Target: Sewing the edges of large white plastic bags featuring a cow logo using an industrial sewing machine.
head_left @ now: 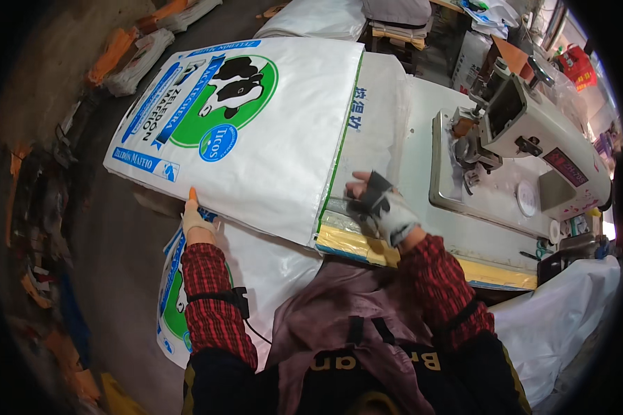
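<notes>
A white woven sack (284,131), printed with a cow's head on a green disc and blue bands, lies at the left of the worktable. Its green-edged side faces right. At its near edge is my left hand (198,217), an orange cover on the digit that presses the sack; the other fingers go out of sight beneath it. My right hand (384,207), in a worn grey and black fingerless glove, hovers over the table just right of the green edge. Its fingers are apart and slightly curled, with nothing visible in them.
An industrial sewing machine (533,145) stands on the white worktable (419,138) at the right. Green-handled scissors (537,250) lie near its base. Yellow tape (484,272) runs along the table's front edge. Another printed sack (263,277) hangs below my left arm. More white sacks (315,19) are stacked beyond.
</notes>
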Tool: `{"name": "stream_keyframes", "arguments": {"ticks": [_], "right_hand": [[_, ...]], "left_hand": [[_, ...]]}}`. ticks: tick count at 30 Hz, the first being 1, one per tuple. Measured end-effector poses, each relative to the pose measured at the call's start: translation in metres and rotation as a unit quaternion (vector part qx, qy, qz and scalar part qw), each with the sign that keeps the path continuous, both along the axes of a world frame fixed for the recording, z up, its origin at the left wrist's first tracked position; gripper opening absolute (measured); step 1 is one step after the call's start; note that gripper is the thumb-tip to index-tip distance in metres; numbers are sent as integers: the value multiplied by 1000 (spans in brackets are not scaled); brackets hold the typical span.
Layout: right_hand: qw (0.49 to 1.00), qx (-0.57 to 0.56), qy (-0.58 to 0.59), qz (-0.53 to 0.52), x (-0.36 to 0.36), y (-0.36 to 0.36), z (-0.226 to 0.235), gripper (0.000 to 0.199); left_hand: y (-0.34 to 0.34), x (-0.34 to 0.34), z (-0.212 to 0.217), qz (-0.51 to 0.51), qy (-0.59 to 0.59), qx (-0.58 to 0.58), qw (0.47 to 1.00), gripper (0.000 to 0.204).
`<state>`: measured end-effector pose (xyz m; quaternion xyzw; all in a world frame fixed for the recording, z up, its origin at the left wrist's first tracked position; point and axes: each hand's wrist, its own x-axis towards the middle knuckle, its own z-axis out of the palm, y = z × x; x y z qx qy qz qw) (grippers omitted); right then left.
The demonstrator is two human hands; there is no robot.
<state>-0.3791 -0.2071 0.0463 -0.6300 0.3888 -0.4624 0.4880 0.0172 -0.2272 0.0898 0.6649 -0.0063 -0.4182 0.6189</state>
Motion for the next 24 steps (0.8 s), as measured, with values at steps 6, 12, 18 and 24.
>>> {"name": "stream_keyframes", "arguments": {"ticks": [6,12,18,24], "right_hand": [[921,271,-271,-70,20,-13,31,42],[856,392,-327,-79,23,-33,48,34],[899,400,-177,-31,56,-36,53,34],[885,431,-154,-88,85,-55,61,40]], "left_hand": [[-7,21,1,-15,145,-221,964,30],[-15,44,44,-202,-59,-11,977,26],[-1,63,58,-344,-141,99,923,30],[-18,26,69,-122,58,-221,966,28]]}}
